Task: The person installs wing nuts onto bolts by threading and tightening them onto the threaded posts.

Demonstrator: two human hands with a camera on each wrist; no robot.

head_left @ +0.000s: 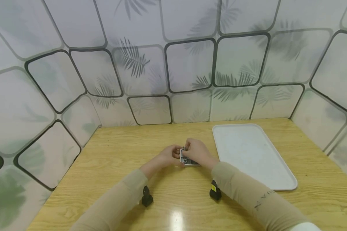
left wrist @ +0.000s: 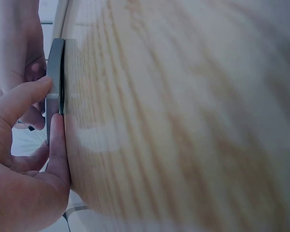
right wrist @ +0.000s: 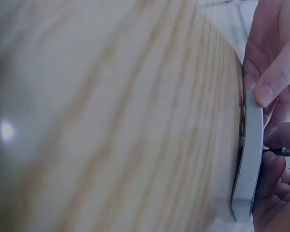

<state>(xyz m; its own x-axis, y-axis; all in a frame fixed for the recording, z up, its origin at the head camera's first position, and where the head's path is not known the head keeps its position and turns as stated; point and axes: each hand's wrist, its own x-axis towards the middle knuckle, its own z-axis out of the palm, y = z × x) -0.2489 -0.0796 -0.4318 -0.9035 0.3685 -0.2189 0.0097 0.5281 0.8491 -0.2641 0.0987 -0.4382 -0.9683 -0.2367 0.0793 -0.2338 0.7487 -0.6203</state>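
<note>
A flat silver-grey case (head_left: 192, 165) with raised edges and a small round part inside lies low over the table in the head view. At its left side, my left hand (head_left: 170, 156) grips the edge between thumb and fingers. In the left wrist view the case's thin side (left wrist: 54, 92) shows, the left thumb on it. My right hand (head_left: 199, 152) is over the case, its fingers curled and covering part of the inside. A thin black piece (right wrist: 280, 152) sticks out from the right fingers in the right wrist view; its kind cannot be made out.
A white rectangular tray (head_left: 245, 150) lies on the wooden table (head_left: 127, 141), to the right of the hands. Patterned panels (head_left: 191, 67) rise behind the table and at both sides. Black wrist devices (head_left: 215, 191) are strapped at both sleeves.
</note>
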